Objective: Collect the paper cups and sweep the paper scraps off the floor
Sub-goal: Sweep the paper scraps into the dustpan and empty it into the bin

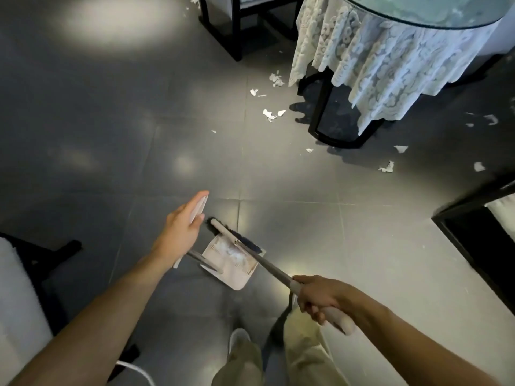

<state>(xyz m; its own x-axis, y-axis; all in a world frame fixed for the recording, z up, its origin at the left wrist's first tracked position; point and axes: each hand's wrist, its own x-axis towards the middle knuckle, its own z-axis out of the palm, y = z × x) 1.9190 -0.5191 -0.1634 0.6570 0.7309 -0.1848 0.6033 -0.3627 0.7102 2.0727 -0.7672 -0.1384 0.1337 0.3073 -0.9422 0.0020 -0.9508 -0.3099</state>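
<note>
Two trouser legs [278, 358] and one pale shoe [238, 339] occupy the near edge.

Hands: two.
- Right hand [320, 298]: fingers wrapped round the pale grip of one broom [267, 264]. Forearm enters from the near right. The shaft slopes far-left and down, and the dark head rests at the far lip of the dustpan.
- Left hand [181, 232]: closed on the pale upright handle of one dustpan [231, 270], thumb on the near side. This area is motion-blurred. Forearm enters from the near left.

The dustpan sits on the grey tiled floor [111, 135] between the hands, with pale debris inside.

Paper scraps [271, 114]: about ten separate pieces or small clusters, all on the floor. They lie far of the dustpan, beside and to the right of one round table [390, 65] draped in white lace.

Furniture: one dark chair frame [237, 29] at far centre and one white cushion [16, 302] at near left.
</note>
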